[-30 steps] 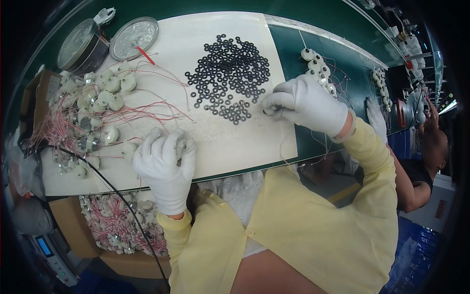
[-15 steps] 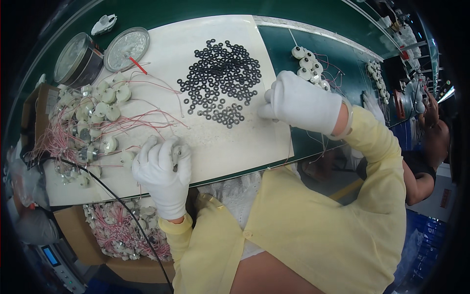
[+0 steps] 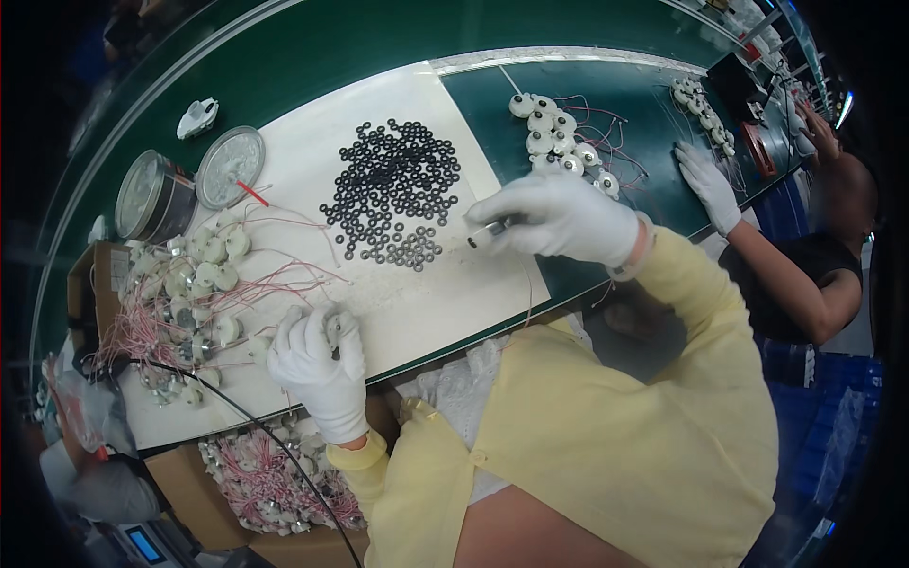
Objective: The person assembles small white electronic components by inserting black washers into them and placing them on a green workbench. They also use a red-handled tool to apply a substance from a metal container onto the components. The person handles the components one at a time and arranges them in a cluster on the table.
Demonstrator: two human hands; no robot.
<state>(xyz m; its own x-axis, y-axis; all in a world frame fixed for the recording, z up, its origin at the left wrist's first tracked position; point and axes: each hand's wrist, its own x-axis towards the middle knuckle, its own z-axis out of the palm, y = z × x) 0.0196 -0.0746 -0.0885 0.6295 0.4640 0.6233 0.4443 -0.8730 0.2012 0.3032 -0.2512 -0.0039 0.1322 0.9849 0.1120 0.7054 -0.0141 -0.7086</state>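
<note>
My left hand (image 3: 317, 364), in a white glove, is closed around a small white round part with thin wires near the front edge of the white mat (image 3: 417, 293). My right hand (image 3: 559, 220), also gloved, pinches a small pale cylindrical piece (image 3: 483, 235) just right of a spread of several small black rings (image 3: 393, 189). A heap of white round parts with pink wires (image 3: 185, 289) lies left of my left hand.
A round metal tin (image 3: 150, 197) and its lid (image 3: 228, 166) stand at the back left. Finished white parts (image 3: 561, 147) lie on the green belt. A cardboard box of wired parts (image 3: 270, 473) sits below the table edge. Another person's gloved hand (image 3: 708, 185) rests at right.
My right hand has shifted slightly left toward the black rings, its pinched piece now showing. My left hand stays closed on its part in about the same spot.
</note>
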